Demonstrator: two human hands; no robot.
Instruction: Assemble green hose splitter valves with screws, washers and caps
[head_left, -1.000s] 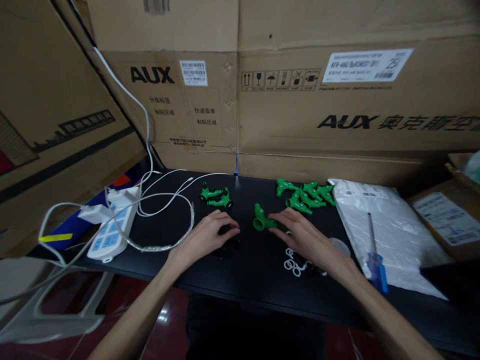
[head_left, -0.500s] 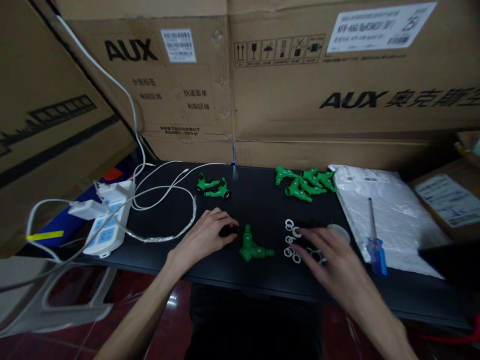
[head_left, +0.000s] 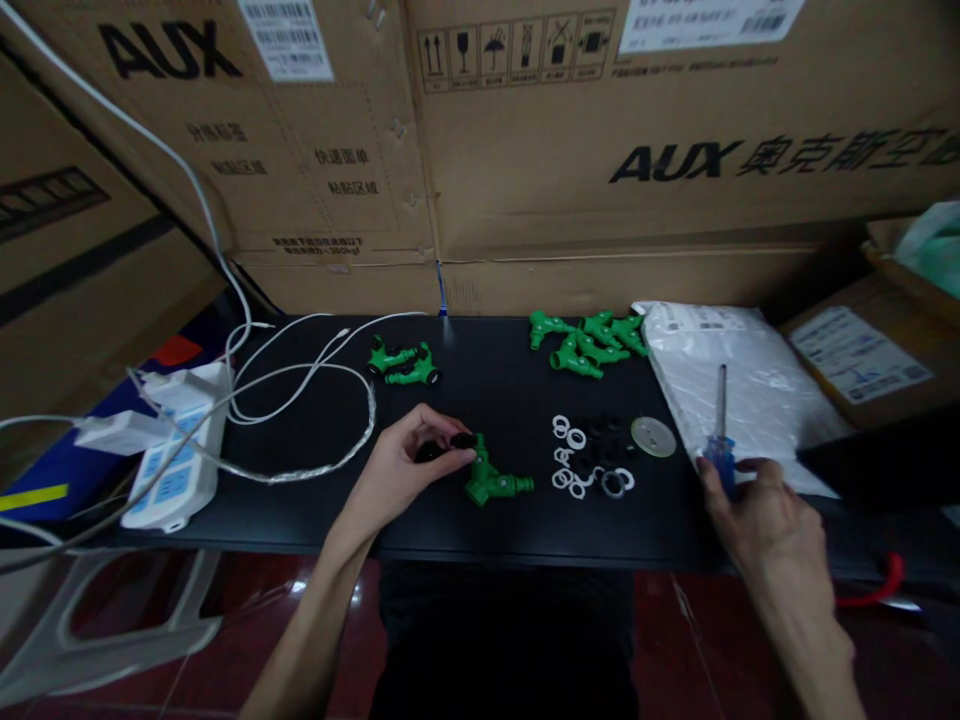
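1. Brown cardboard carton [head_left: 277, 215]: bold black "AUX", "300kgf" below.
2. Left hand [head_left: 409, 450] pinches a small black part [head_left: 463, 440] beside the green plastic Y-shaped fitting [head_left: 489, 484], on the black table [head_left: 465, 535].
3. Flat white rings [head_left: 576, 439].
4. Carton's right side: "AUX 奥克斯".
5. Right hand [head_left: 765, 510] grasps the blue-handled screwdriver [head_left: 721, 455].

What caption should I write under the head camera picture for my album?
The right hand grips a blue screwdriver while the left hand pinches something black beside a green fitting.
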